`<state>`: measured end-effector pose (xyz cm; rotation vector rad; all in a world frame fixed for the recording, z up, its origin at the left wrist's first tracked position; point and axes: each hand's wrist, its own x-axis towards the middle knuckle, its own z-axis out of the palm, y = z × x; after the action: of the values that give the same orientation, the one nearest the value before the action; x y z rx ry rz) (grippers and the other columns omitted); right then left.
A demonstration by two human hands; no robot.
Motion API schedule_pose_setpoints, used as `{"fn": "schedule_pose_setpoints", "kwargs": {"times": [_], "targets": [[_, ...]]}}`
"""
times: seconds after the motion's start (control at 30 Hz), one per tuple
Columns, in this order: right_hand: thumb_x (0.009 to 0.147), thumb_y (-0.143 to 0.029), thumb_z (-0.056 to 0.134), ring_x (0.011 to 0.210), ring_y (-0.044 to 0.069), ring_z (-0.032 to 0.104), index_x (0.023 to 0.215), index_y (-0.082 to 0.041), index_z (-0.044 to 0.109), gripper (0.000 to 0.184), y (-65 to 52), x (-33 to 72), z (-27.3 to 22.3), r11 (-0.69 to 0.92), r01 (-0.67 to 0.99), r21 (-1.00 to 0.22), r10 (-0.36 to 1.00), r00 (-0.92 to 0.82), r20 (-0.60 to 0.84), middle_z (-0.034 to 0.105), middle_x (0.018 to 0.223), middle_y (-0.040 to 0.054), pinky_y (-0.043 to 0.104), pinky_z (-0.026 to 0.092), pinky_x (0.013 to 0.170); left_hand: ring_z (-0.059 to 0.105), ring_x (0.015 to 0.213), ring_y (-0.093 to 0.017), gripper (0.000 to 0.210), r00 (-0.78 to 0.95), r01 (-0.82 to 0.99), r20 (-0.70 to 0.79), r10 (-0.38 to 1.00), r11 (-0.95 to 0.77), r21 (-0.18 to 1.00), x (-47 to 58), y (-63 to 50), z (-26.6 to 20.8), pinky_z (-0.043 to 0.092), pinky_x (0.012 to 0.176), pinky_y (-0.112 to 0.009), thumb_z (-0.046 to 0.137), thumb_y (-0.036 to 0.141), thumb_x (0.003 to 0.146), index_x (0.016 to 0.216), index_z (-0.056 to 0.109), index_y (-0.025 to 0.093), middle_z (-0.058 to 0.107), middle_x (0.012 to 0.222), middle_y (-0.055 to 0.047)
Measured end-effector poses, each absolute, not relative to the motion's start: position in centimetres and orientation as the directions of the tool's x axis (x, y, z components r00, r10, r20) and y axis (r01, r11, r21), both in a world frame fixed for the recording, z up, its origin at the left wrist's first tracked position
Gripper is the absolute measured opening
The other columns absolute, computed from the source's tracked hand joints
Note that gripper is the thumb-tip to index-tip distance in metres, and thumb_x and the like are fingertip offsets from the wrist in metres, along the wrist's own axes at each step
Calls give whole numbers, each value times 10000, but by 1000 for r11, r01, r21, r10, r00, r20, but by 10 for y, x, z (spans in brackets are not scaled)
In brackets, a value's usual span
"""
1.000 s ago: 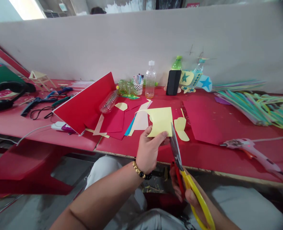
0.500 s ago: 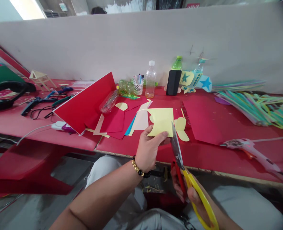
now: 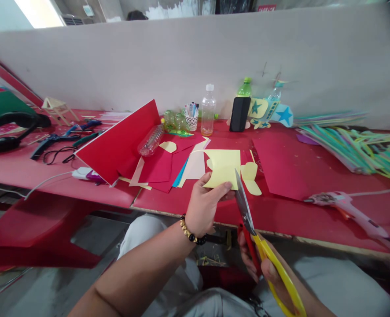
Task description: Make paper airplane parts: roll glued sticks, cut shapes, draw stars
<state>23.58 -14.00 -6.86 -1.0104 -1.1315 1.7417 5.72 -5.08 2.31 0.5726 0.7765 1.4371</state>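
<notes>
My left hand (image 3: pixel 205 204) pinches the lower edge of a pale yellow sheet of paper (image 3: pixel 224 165), thumb on top. Gripped in my right hand (image 3: pixel 269 268) are scissors (image 3: pixel 245 211) with one yellow and one red handle. Their blades lie against the paper's lower right edge, pointing away from me; whether they cut into it I cannot tell. Just right of the sheet rests a cut yellow paper shape (image 3: pixel 250 177) with rounded lobes. Red, white and blue papers (image 3: pixel 195 165) lie behind and left of my left hand.
A red board (image 3: pixel 122 141) leans at the left beside a clear plastic bottle (image 3: pixel 151 140). Upright behind are another bottle (image 3: pixel 208 112), a pen cup (image 3: pixel 191 121) and a black phone (image 3: pixel 240 114). A glue gun (image 3: pixel 350 211) and plastic straws (image 3: pixel 340 147) occupy the right side.
The scissors' tip has shifted slightly left over the paper's edge, and their handles have moved slightly right. My left hand keeps the same hold on the sheet.
</notes>
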Motion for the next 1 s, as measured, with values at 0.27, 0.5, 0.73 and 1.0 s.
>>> {"fn": "schedule_pose_setpoints", "kwargs": {"times": [0.27,0.5,0.73,1.0], "targets": [[622,-744,623,536,127,450,1186,-232,549,766,-139,237,-64,-250,-190,-949,915,-366,-168,553,756,43,269,430,487,670,668,-142,361,0,-631,-118,993,92,770,54,-51,24,565,680,-285,819,236,618,918,642,140,716,869,-48],[634,-745,613,471,111,399,1189,-232,552,759,-137,239,-69,-240,-193,-951,912,-379,-153,509,652,5,259,403,439,650,599,-122,344,24,-610,-119,993,109,785,49,-50,25,554,655,-278,809,226,634,891,598,135,703,776,-26],[652,-729,616,487,101,365,1128,-204,567,710,-139,239,-58,-225,-169,-960,908,-393,-143,462,625,-12,224,356,415,664,622,-137,468,47,-601,-154,987,151,785,43,-48,27,557,637,-279,834,220,593,960,552,155,718,826,-38],[607,-733,655,457,69,333,998,-182,589,678,-135,245,-52,-279,-132,-951,883,-424,-200,449,593,-31,208,358,418,658,628,-123,426,103,-558,-128,986,164,814,36,-46,26,552,616,-252,804,191,641,978,550,128,713,849,-60]]}}
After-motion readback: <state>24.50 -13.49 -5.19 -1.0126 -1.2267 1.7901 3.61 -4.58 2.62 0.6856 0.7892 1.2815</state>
